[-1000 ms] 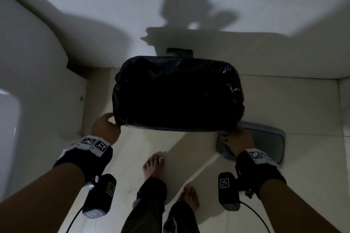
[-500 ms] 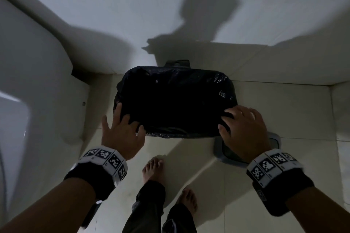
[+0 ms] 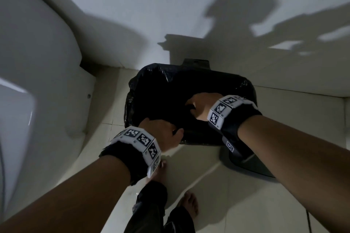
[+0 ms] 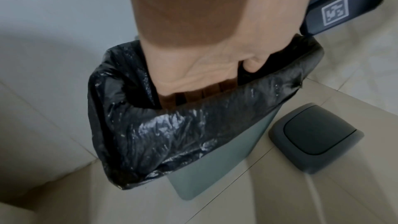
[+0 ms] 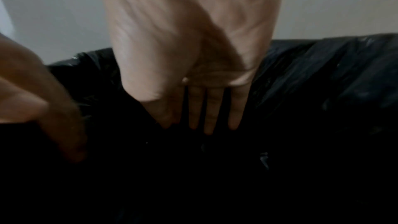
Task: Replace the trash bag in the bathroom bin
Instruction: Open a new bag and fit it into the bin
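The grey bin [image 4: 215, 168] stands on the tiled floor against the wall, lined with a black trash bag [image 3: 161, 89] whose edge is folded down over the rim [image 4: 193, 134]. My left hand [image 3: 161, 134] reaches in at the near left side, its straight fingers [image 4: 189, 94] down inside the bag behind the front rim. My right hand [image 3: 198, 106] is in the middle of the opening, with straight, slightly spread fingers [image 5: 208, 113] pressing down on the dark plastic [image 5: 312, 91]. The bag's bottom is too dark to see.
The bin's grey lid [image 4: 316, 137] lies flat on the floor just right of the bin [image 3: 253, 164]. A white fixture [image 3: 37, 62] fills the left side. My bare feet [image 3: 189, 206] stand close in front. A dark bracket [image 3: 197, 62] shows behind the bin.
Both hands left the front corners of the rim, passed over the top and went down into the bag. The view has drawn closer to the bin.
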### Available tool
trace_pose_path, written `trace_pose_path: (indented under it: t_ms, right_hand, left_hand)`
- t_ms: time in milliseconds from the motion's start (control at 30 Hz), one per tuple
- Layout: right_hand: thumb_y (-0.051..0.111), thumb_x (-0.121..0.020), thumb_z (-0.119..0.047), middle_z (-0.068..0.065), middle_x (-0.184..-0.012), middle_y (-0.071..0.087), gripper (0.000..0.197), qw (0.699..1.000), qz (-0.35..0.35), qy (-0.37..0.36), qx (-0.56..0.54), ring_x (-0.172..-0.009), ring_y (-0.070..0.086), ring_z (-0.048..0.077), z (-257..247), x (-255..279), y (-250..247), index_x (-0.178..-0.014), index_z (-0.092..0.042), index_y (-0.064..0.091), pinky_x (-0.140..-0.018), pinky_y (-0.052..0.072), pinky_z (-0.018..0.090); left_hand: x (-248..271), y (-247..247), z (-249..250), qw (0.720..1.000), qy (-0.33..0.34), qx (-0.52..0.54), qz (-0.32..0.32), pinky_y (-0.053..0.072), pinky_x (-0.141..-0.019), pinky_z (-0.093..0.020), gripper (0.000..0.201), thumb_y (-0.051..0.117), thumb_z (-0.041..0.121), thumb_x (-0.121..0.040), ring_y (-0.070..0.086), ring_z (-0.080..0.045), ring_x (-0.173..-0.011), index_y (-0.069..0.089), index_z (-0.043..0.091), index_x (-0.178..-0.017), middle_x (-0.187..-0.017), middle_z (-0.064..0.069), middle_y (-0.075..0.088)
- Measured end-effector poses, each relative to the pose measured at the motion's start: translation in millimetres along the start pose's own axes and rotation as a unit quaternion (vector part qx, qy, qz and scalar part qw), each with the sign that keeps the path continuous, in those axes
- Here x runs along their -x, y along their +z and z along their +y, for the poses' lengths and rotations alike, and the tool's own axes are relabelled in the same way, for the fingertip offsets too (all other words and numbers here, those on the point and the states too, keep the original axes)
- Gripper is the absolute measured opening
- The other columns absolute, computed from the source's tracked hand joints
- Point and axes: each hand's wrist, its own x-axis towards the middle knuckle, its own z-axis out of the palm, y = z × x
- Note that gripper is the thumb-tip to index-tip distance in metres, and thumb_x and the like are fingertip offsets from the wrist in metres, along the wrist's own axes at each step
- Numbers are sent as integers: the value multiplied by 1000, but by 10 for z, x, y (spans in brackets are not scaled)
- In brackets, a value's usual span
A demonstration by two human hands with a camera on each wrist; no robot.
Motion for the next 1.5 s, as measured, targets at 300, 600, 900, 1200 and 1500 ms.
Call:
trace_pose_path:
  t_ms: [300, 600, 900, 1200, 1500]
  right_hand:
    - [43, -89, -52, 0, -108, 67, 34, 998, 46, 30, -44, -95, 64, 27, 104, -216, -83, -113, -35, 61, -70, 40, 26]
    - [52, -88, -41, 1, -97, 66, 29, 996, -21, 80, -18, -80, 62, 25, 283, -13, -64, -110, -26, 62, -68, 49, 30]
    - [46, -96, -36, -6, -135, 56, 38, 996, -5, 9, -91, -118, 56, 18, 128, 686, -138, -133, -32, 52, -97, 47, 37]
    - [31, -98, -47, 0, -71, 50, 44, 987, -131, 94, -10, -76, 55, 22, 143, 1008, 189, -94, -13, 59, -76, 47, 33]
    - [47, -92, -30, 1, -114, 61, 32, 984, 160, 2, 84, -107, 57, 22, 459, 1183, 141, -121, -22, 58, -96, 37, 38]
  left_hand:
    - [-37, 14, -59, 998, -28, 36, -51, 36, -76, -29, 55, 24, 48, -95, 56, -16, -80, 70, 18, -94, -92, -1, 69]
    - [-60, 34, -95, 996, -8, 15, -83, 33, -77, -28, 46, 23, 41, -98, 59, -19, -92, 63, 19, -104, -103, -1, 67]
    - [-130, -20, 41, 999, 22, 25, -6, 43, -92, -37, 51, 22, 41, -87, 54, -24, -111, 53, 21, -122, -126, -1, 54]
    - [-112, -30, 321, 994, -37, 12, -101, 24, -57, -21, 24, 28, 39, -97, 36, -11, -68, 44, 25, -87, -92, 2, 47]
    - [-47, -215, -118, 988, -28, -122, 95, 34, -99, -41, 52, 22, 45, -85, 55, -22, -108, 64, 23, -105, -108, -1, 65]
